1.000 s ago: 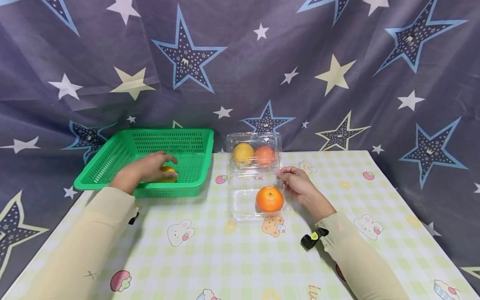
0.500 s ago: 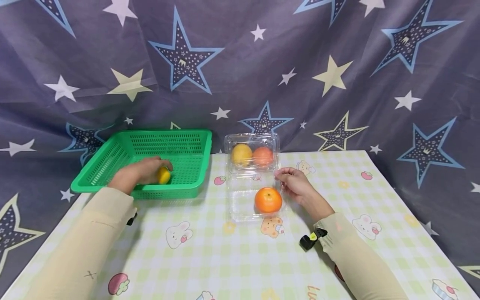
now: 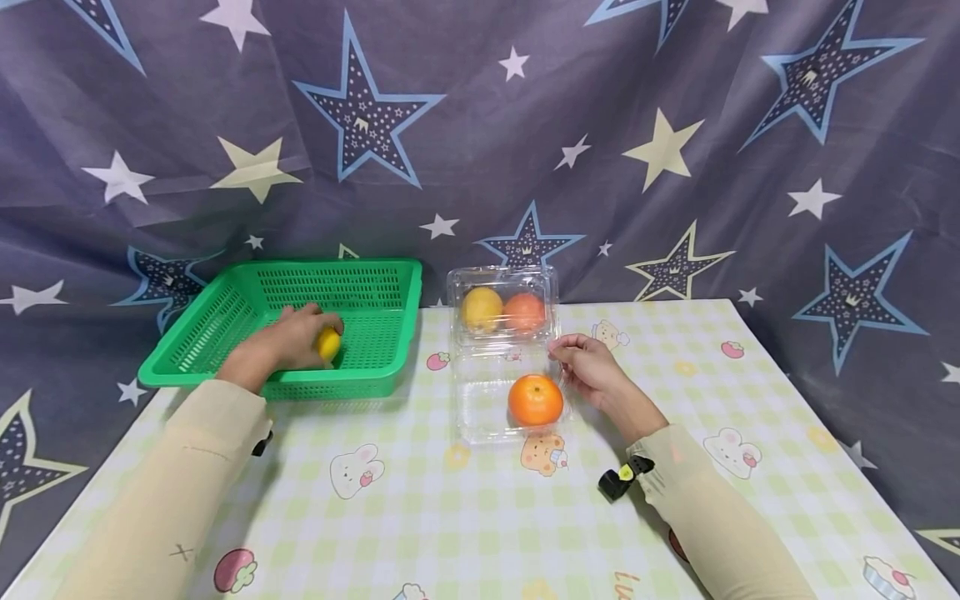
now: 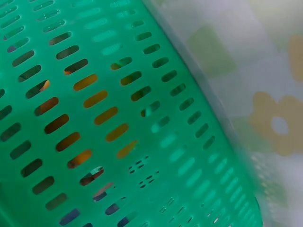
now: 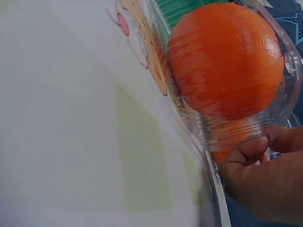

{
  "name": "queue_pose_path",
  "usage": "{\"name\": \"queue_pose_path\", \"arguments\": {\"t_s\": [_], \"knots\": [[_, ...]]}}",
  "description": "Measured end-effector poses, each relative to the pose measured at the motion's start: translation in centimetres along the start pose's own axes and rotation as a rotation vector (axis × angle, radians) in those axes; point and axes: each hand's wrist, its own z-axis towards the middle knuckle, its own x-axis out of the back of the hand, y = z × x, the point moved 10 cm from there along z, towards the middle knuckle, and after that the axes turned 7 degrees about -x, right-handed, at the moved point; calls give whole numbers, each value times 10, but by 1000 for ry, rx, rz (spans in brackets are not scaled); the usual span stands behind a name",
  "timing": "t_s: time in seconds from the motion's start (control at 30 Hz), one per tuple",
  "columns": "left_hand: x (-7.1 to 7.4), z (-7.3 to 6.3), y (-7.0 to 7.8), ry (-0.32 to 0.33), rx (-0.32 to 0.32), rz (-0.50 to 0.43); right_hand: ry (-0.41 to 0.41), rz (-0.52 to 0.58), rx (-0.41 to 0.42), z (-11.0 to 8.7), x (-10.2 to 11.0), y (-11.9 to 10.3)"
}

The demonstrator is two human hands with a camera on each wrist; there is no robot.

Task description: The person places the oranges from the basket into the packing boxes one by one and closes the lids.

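Inside the green basket (image 3: 341, 385), my left hand (image 3: 288, 340) grips a lemon (image 3: 328, 343), its fingers bent round the fruit's sides. The left wrist view shows only the basket's slotted wall (image 4: 109, 104), with yellow and orange colour behind the slots. My right hand (image 3: 596, 371) pinches the right edge of a clear plastic clamshell box (image 3: 480, 408). An orange mandarin (image 3: 536, 400) sits in the right side of the near half. A yellow round fruit (image 3: 482, 309) and a reddish one (image 3: 524, 312) show through the far half. Up close, the mandarin (image 5: 225, 61) is behind ribbed plastic.
A checked cloth (image 3: 420, 517) with cartoon prints covers the table. Behind its far edge hangs a dark curtain (image 3: 480, 125) with stars. The basket stands left of the box, with a strip of tablecloth between them.
My left fingers have closed round the lemon, which now sits slightly left of and higher than before in the basket. The right hand keeps its pinch on the box.
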Motion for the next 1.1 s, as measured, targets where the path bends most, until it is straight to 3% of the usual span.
{"name": "queue_pose_path", "arguments": {"t_s": [0.27, 0.53, 0.83, 1.1], "knots": [[11, -1, 1, 34, 46, 55, 1, 2, -1, 0, 0, 1], [29, 3, 19, 78, 12, 103, 16, -11, -14, -2, 0, 1], [52, 9, 56, 158, -57, 144, 16, -16, -16, -3, 0, 0], [71, 10, 101, 229, -92, 150, 13, -21, -13, -2, -1, -1]]}}
